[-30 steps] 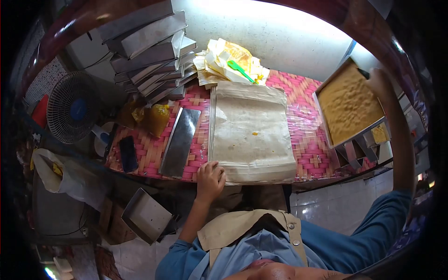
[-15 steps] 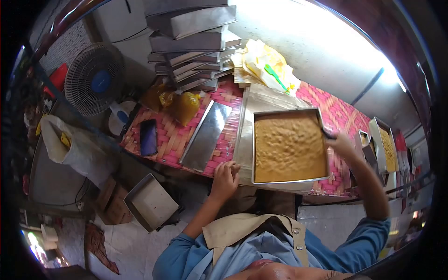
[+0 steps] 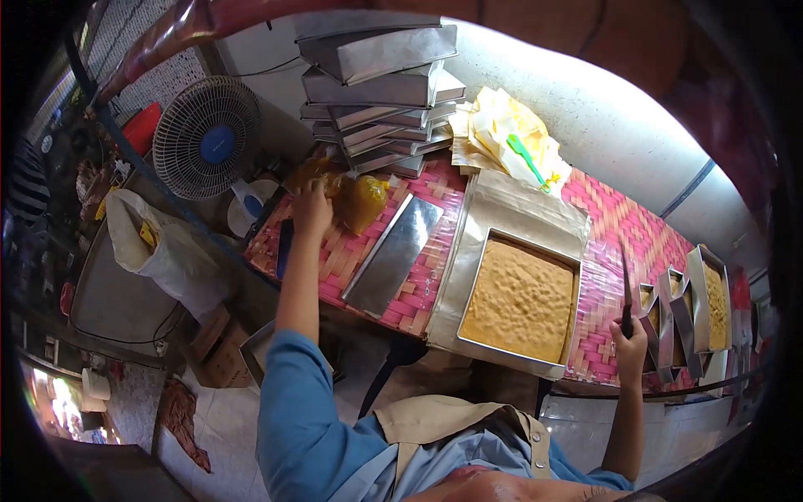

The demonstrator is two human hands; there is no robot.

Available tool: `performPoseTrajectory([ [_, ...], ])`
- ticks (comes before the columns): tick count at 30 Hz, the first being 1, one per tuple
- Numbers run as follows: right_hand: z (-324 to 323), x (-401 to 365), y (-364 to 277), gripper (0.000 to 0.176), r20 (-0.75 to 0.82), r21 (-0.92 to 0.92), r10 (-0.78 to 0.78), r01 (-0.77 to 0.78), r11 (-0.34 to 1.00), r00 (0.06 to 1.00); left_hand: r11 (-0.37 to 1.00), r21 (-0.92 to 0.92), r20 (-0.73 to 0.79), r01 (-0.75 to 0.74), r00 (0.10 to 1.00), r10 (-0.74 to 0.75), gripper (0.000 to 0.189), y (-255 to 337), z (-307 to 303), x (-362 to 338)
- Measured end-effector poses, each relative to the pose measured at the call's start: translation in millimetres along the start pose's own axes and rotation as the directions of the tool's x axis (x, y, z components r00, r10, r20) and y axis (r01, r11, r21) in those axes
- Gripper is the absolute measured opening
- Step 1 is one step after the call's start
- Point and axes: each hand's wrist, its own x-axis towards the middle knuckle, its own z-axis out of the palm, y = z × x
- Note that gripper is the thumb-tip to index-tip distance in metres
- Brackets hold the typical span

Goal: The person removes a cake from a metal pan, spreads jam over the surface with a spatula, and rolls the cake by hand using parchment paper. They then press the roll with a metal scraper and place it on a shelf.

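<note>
My left hand (image 3: 311, 209) is at the plastic bags at the back left of the table, its fingers bent onto the top of a bag of brownish-yellow filling (image 3: 306, 173). Another bag of yellow filling (image 3: 362, 202) lies right beside it. In my right hand (image 3: 629, 347), closed around the dark handle, a knife (image 3: 626, 280) points up and away from me. Between my hands, a square metal pan holds a golden-brown sponge cake (image 3: 523, 299). The pan rests on grey-brown sheets (image 3: 493, 197) at the table's front edge.
A flat metal plate (image 3: 393, 255) lies left of the cake. Stacked metal pans (image 3: 376, 92) rise at the back, beside crumpled yellowish paper (image 3: 502, 125) with a green brush (image 3: 524, 159). More filled pans (image 3: 694, 301) stand at right. A fan (image 3: 207, 138) and white sack (image 3: 159, 251) are at left.
My left hand has moved from the table's front edge to the bags. My right hand has drawn back from the pan's side with the knife raised. The pan now sits turned and nearer the front edge.
</note>
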Motion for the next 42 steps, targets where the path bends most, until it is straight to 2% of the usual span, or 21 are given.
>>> performPoseTrajectory([
  [1,-0.3,-5.2,1.6,0.012,-0.022,0.04,0.001,0.0,0.999,1.0,1.0,0.0,-0.003,-0.008,1.0,0.008,0.027,-12.4,12.2,9.2],
  [3,-1.5,-15.2,11.7,0.012,-0.051,0.074,0.002,0.002,0.997,0.999,0.98,0.185,0.234,-0.078,0.972,0.033,0.038,-22.2,23.4,29.2],
  [4,-2.0,-21.3,16.7,0.013,-0.068,0.101,0.005,0.002,0.995,0.998,0.979,0.183,0.231,-0.092,0.972,0.048,0.038,-23.7,25.3,35.2],
  [5,-6.9,-27.6,18.4,0.014,0.053,0.229,0.142,-0.151,0.962,0.988,0.965,0.226,0.295,-0.134,0.953,0.064,0.041,-24.6,27.7,39.3],
  [6,-6.6,-29.8,20.7,0.014,0.043,0.235,0.15,-0.156,0.959,0.988,0.947,0.266,0.358,-0.179,0.931,0.075,0.043,-26.3,31.1,43.0],
  [8,-6.4,-37.5,26.2,0.014,0.011,0.332,0.24,-0.23,0.915,0.971,0.929,0.308,0.353,-0.206,0.931,0.09,0.043,-28.5,40.4,42.6],
  [11,-6.4,-34.7,31.0,0.014,0.022,0.379,0.245,-0.235,0.895,0.969,0.938,0.297,0.301,-0.181,0.95,0.088,0.046,-30.4,46.0,31.7],
  [14,-3.7,-25.9,22.2,0.013,0.041,0.361,0.251,-0.249,0.899,0.967,0.984,0.16,0.175,-0.084,0.983,0.055,0.047,-34.7,44.3,21.0],
  [16,2.5,-18.5,20.9,0.012,0.105,0.316,0.192,-0.216,0.924,0.976,0.945,-0.265,0.193,0.189,0.971,-0.14,0.048,-36.9,43.8,19.2],
  [17,7.3,-15.7,17.0,0.012,0.122,0.325,0.161,-0.193,0.926,0.979,0.904,-0.367,0.148,0.218,0.973,-0.174,0.049,-34.3,40.4,17.5],
  [21,29.0,-6.6,-15.6,0.013,0.255,0.364,0.189,-0.275,0.89,0.948,0.877,-0.426,0.114,0.221,0.975,-0.19,0.053,-33.8,31.7,6.9],
  [23,46.8,-4.8,-25.1,0.014,0.344,0.497,0.122,-0.29,0.817,0.931,0.979,-0.2,-0.144,0.028,0.988,-0.057,0.058,-18.2,21.1,-17.5],
  [25,61.1,-6.4,-40.5,0.015,0.349,0.546,0.103,-0.291,0.786,0.931,0.899,-0.333,0.3,0.286,0.936,-0.186,0.062,38.1,-25.9,-50.9],
  [26,66.9,-7.0,-46.7,0.015,0.355,0.586,0.088,-0.295,0.754,0.931,0.952,-0.249,0.379,0.179,0.922,-0.074,0.069,54.8,-32.8,-71.5],
  [28,79.2,-4.8,-54.0,0.016,0.356,0.63,0.104,-0.321,0.707,0.929,0.977,-0.046,0.58,0.207,0.802,-0.142,0.088,99.6,-54.9,-100.2],
  [30,94.0,-6.5,-70.5,0.017,0.411,0.664,0.093,-0.368,0.651,0.907,0.985,0.015,0.576,0.17,0.804,-0.147,0.09,109.3,-48.8,-114.0],
  [32,119.0,-8.8,-77.8,0.019,0.499,0.667,-0.017,-0.371,0.646,0.866,0.948,-0.074,0.606,0.31,0.769,-0.204,0.09,102.2,-32.0,-115.3],
  [36,158.3,-24.3,-97.0,0.021,0.7,0.638,-0.238,-0.44,0.632,0.673,0.937,-0.067,0.676,0.343,0.706,-0.21,0.086,105.1,-33.0,-104.3],
  [37,167.3,-27.8,-96.9,0.022,0.725,0.604,-0.267,-0.399,0.69,0.635,0.938,-0.066,0.674,0.34,0.708,-0.209,0.086,111.3,-37.9,-103.0],
  [40,176.7,-37.7,-104.8,0.023,0.791,0.537,-0.26,-0.425,0.729,0.553,0.95,0.063,0.588,0.306,0.758,-0.282,0.093,140.4,-44.3,-109.4],
  [42,179.3,-45.8,-105.3,0.023,0.776,0.585,-0.287,-0.469,0.661,0.562,0.96,0.099,0.441,0.26,0.854,-0.277,0.101,154.0,-42.9,-117.7],
])
